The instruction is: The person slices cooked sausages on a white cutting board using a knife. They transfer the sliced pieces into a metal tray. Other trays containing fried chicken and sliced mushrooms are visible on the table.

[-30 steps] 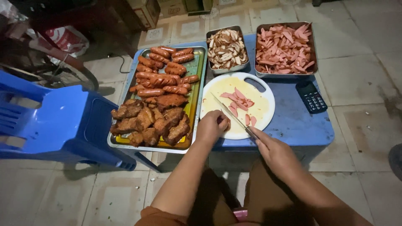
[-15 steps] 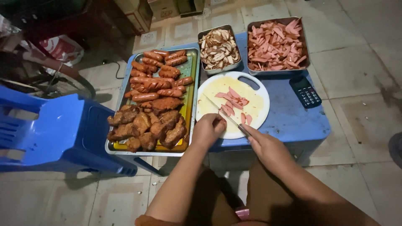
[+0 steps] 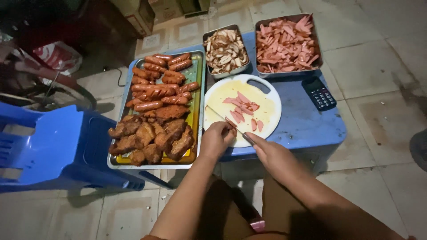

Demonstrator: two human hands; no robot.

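A low blue plastic desk [image 3: 307, 122] carries a long metal tray of grilled sausages and fried meat [image 3: 195, 95] and a round white cutting board [image 3: 267, 95]. On the board lie pink sausage slices [image 3: 242, 106], just beyond both hands. The left hand [image 3: 217, 138] curls closed at the board's near edge, pressing a piece. The right hand [image 3: 271, 153] grips a thin knife [image 3: 222, 118].

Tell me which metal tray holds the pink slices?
The far right tray, behind the calculator. The middle tray holds pale brown pieces; the big left tray has sausages and fried meat.
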